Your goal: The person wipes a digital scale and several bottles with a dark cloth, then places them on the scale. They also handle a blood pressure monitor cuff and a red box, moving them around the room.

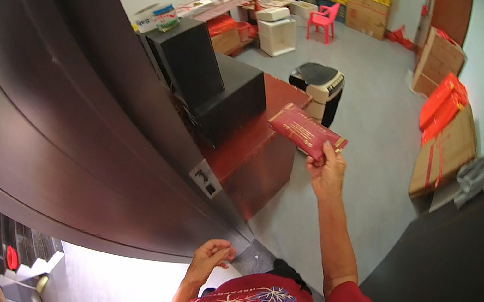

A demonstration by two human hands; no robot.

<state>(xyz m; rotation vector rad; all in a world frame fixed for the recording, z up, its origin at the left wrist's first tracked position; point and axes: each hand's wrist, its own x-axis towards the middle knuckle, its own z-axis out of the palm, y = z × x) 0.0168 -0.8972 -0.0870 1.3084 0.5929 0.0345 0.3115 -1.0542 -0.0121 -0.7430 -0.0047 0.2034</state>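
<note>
A flat red packet with gold print and gold ends is pinched at its right end by my right hand, thumb on top. My right arm reaches out over the grey floor, and the packet is held up beside the red wooden cabinet. Low in the view, close to my red shirt, my left hand holds nothing visible; its fingers are loosely curled and apart. A brown metal door with a lock plate at its edge stands to the left.
Dark boxes stand on the cabinet, and a black-topped bin-like appliance stands behind it. At right, cardboard with red bags leans by the wall. A pink plastic chair is farther back. Stairs show at lower left.
</note>
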